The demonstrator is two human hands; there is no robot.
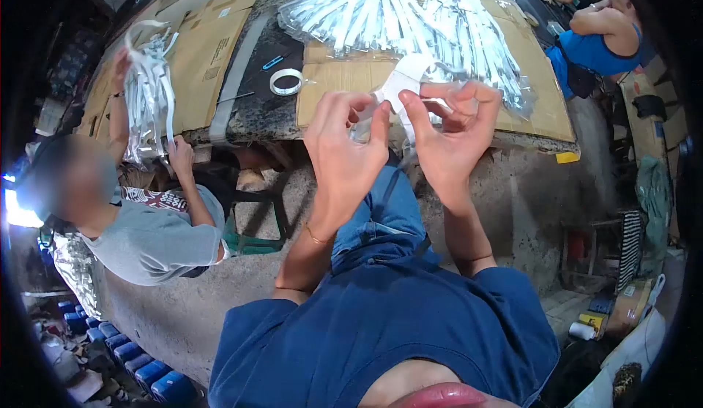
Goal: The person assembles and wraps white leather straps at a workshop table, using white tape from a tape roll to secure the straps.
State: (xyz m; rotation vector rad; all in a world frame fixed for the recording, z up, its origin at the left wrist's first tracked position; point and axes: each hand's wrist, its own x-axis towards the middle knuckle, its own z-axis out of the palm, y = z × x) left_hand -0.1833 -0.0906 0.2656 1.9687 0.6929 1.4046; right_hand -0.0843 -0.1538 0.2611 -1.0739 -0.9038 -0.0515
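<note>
In the head view, a white strip (403, 79), looped or folded over, is held up between my two hands above the table's near edge. My left hand (346, 141) pinches its left side between thumb and fingers. Opposite it, my right hand (452, 141) grips the right side with the thumb pressed against it, other fingers curled. Behind my hands lie fanned bundles of white strips in clear plastic (359, 16); another such bundle (469, 38) lies to the right. Left of my hands is a roll of white tape (285, 81).
Cardboard sheets (209, 49) cover parts of the dark table. A small blue tool (273, 62) lies near the tape roll. At left, a seated co-worker (157, 240) handles white strips (150, 86). Another person in blue (600, 38) is at the right. Blue containers (150, 371) stand on the floor.
</note>
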